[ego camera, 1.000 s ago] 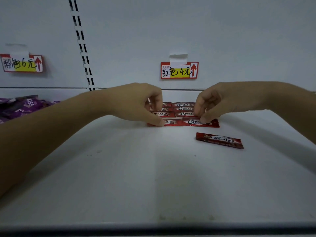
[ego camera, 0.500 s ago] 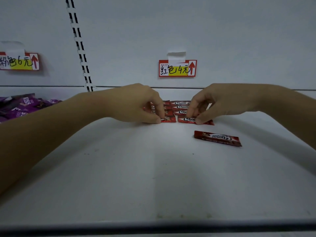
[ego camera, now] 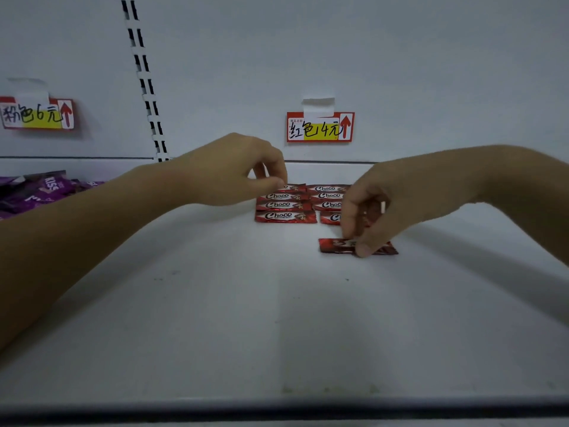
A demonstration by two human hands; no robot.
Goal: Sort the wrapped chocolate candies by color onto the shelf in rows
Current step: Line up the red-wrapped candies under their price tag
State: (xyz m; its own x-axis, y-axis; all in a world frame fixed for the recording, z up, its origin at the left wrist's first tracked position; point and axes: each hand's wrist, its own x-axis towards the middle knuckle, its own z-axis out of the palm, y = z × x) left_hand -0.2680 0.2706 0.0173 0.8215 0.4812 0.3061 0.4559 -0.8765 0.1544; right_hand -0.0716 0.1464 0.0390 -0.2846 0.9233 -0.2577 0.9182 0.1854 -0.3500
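Observation:
Red Choco candies lie in two neat columns at the back of the white shelf, under the red price tag. A single red candy lies apart in front of the right column. My right hand reaches down onto it, thumb and fingertips pinching its middle on the shelf surface. My left hand hovers over the back of the left column with fingers curled together, its fingertips close to the rear candies; I see nothing held in it.
Purple wrapped candies are piled at the far left, below a second price tag. A slotted upright runs up the back wall. The shelf's dark front lip crosses the bottom.
My right hand left the front candy of the right column and dropped onto the loose red candy. My left hand lifted off the front left candy and drew back.

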